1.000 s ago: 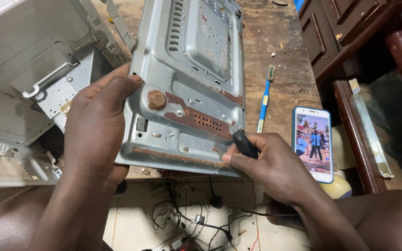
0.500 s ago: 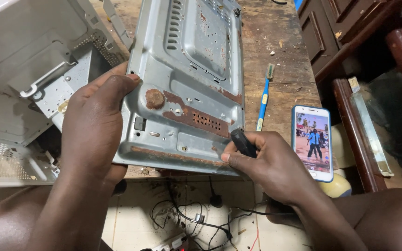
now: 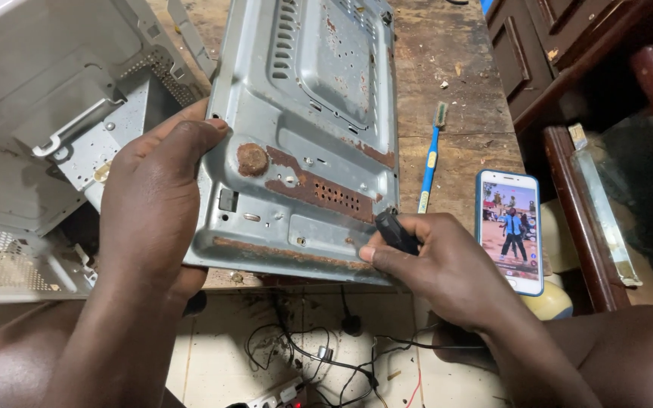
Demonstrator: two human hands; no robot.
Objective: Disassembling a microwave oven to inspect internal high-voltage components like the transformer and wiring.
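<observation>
A grey metal base plate with rust patches and vent slots lies tilted on the wooden workbench. My left hand grips its left edge, thumb on top near a rusty round foot. My right hand is closed on a black screwdriver handle, held at the plate's near right corner. The tool's tip is hidden behind the plate's edge.
A white appliance casing with perforated panels sits at the left. A blue toothbrush lies on the bench. A phone with a lit screen rests at the right edge. Dark wooden furniture stands right. Cables lie on the floor.
The plate and both hands have kept almost the same place; the view has shifted slightly. My right hand stays on the screwdriver at the corner.
</observation>
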